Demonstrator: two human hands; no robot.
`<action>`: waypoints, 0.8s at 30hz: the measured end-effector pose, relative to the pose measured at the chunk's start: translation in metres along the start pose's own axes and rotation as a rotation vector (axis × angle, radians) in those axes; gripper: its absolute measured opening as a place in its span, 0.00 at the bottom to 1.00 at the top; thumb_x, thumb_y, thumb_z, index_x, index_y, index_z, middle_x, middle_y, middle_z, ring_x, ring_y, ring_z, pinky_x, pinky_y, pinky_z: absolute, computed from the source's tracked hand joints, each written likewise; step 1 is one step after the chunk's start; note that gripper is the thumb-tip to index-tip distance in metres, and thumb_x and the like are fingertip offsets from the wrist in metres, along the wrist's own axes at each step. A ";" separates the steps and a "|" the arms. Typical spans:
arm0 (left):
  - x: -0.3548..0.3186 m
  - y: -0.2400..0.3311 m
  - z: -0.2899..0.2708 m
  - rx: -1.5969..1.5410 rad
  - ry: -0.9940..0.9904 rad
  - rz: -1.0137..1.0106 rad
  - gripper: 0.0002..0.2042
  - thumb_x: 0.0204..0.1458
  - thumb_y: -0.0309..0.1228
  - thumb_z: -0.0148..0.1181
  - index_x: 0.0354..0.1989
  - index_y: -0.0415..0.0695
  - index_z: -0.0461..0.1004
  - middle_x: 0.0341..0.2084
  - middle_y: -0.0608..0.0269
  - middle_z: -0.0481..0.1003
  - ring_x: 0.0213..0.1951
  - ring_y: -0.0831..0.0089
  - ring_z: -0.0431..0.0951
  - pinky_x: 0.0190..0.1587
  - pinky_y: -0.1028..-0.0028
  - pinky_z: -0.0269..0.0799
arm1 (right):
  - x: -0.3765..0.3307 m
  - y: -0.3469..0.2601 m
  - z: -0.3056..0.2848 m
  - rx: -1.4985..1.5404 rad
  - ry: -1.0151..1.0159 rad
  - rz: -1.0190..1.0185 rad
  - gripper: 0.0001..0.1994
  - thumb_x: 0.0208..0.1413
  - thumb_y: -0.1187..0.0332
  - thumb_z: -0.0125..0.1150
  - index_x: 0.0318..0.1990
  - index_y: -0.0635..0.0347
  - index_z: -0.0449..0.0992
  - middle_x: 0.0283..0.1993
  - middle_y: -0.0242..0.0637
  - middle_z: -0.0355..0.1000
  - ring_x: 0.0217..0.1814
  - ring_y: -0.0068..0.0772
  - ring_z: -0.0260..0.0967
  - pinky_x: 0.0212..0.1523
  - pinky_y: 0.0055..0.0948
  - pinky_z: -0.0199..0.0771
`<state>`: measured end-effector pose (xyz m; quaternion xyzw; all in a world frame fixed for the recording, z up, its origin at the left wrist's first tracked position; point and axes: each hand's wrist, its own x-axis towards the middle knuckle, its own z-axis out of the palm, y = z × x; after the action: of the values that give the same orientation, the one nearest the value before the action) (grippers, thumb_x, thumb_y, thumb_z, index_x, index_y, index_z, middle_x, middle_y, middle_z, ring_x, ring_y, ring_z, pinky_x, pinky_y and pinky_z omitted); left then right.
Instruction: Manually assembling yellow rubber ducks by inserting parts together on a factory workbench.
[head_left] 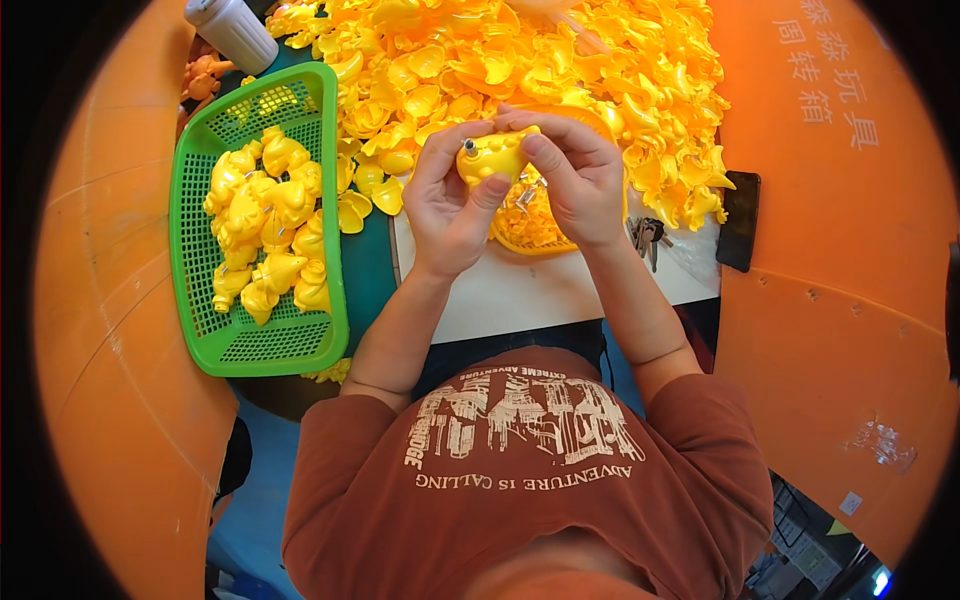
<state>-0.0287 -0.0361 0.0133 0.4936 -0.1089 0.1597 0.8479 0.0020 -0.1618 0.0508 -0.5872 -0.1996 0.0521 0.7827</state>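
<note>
Where hands point(446, 208) point(588, 190) meet, yellow toy point(494, 158), held between

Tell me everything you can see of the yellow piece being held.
The yellow piece is glossy, rounded and plastic-looking, with small bumps and a silvery metal part at its left end. It points roughly sideways, held between the left hand and right hand, near the yellow basket. Its underside is hidden.
</note>
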 end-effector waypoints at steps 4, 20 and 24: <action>0.002 -0.007 -0.005 -0.049 0.072 -0.004 0.22 0.46 0.27 0.63 0.49 0.34 0.65 0.43 0.59 0.66 0.48 0.73 0.67 0.51 0.75 0.64 | -0.004 0.007 0.008 0.060 0.082 0.042 0.15 0.55 0.76 0.52 0.50 0.69 0.66 0.43 0.41 0.72 0.44 0.30 0.71 0.47 0.27 0.71; 0.004 -0.001 -0.001 -0.207 0.309 -0.142 0.17 0.50 0.24 0.59 0.46 0.29 0.67 0.39 0.55 0.73 0.40 0.76 0.74 0.44 0.79 0.70 | -0.005 0.011 0.011 0.192 -0.004 0.161 0.25 0.51 0.78 0.56 0.57 0.67 0.57 0.47 0.45 0.70 0.45 0.30 0.70 0.48 0.25 0.69; 0.008 -0.003 -0.007 -0.336 0.281 -0.266 0.13 0.50 0.29 0.60 0.39 0.32 0.71 0.33 0.59 0.75 0.34 0.79 0.74 0.39 0.81 0.70 | -0.002 0.016 0.001 0.234 0.028 0.251 0.24 0.51 0.77 0.57 0.56 0.68 0.59 0.47 0.45 0.70 0.45 0.31 0.70 0.46 0.26 0.72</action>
<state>-0.0199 -0.0304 0.0100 0.3290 0.0511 0.0935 0.9383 0.0027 -0.1568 0.0354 -0.5132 -0.1064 0.1638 0.8357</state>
